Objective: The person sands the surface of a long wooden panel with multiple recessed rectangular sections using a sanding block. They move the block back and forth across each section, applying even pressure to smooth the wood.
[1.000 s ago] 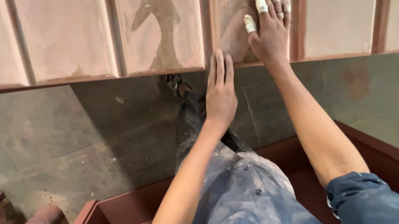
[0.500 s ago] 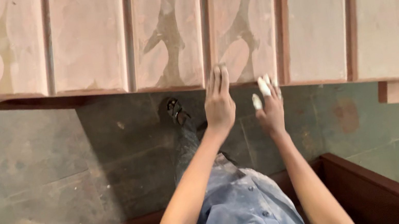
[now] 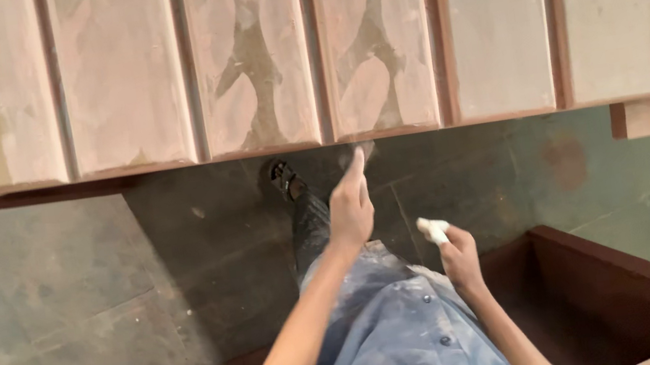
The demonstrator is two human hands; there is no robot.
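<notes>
Your left hand (image 3: 350, 209), fingers extended and holding nothing, brushes the lower edge of the dusty panelled board (image 3: 306, 49) across the frame's top; your right hand (image 3: 458, 253), at centre right, hangs back with white-wrapped fingertips (image 3: 433, 229), gripping nothing.

No pkgs, labels, signs or screens in view, just bare wood, floor & hands

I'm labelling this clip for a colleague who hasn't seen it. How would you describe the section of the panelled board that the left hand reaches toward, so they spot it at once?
A long panelled wooden board spans the top of the view, split by dark ribs. The left hand points a finger at the lower edge of the fourth panel from the left. It is the last with pale smeared patches; the panels to its right look evenly coated.
</notes>
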